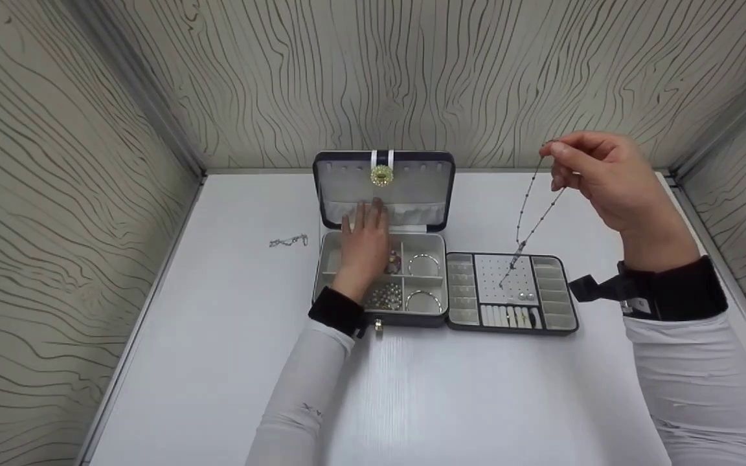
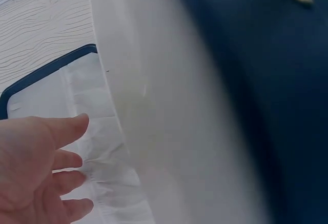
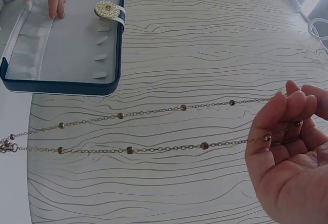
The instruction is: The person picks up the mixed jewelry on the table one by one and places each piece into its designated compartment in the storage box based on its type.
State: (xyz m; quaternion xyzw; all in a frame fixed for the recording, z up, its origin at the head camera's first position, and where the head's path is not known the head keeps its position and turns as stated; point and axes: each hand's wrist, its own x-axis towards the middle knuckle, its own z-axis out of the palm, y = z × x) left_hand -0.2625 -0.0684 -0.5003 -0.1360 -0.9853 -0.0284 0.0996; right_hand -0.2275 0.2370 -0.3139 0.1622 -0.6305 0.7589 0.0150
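My right hand point(image 1: 596, 168) pinches a beaded chain necklace point(image 1: 528, 194) up by one end, and it hangs in a long loop over the jewelry tray point(image 1: 493, 278). In the right wrist view the necklace point(image 3: 129, 150) runs out from the curled fingers. My left hand point(image 1: 366, 243) reaches over the jewelry box point(image 1: 381, 319), fingers extended to the gathered pocket point(image 2: 110, 152) inside the raised lid point(image 1: 449, 194). Its fingertips are right at the pocket's fabric, and nothing shows in that hand. A round jeweled brooch point(image 1: 382, 175) sits on the strap at the lid's top.
Bracelets point(image 1: 423, 264) and loose beads point(image 1: 386, 296) lie in the box's compartments. Pearl earrings point(image 1: 526, 296) and rings point(image 1: 520, 317) are in the tray at the box's right. A small chain point(image 1: 289, 241) rests on the white table point(image 1: 230, 336) to the left. Patterned walls point(image 1: 250, 77) enclose the table.
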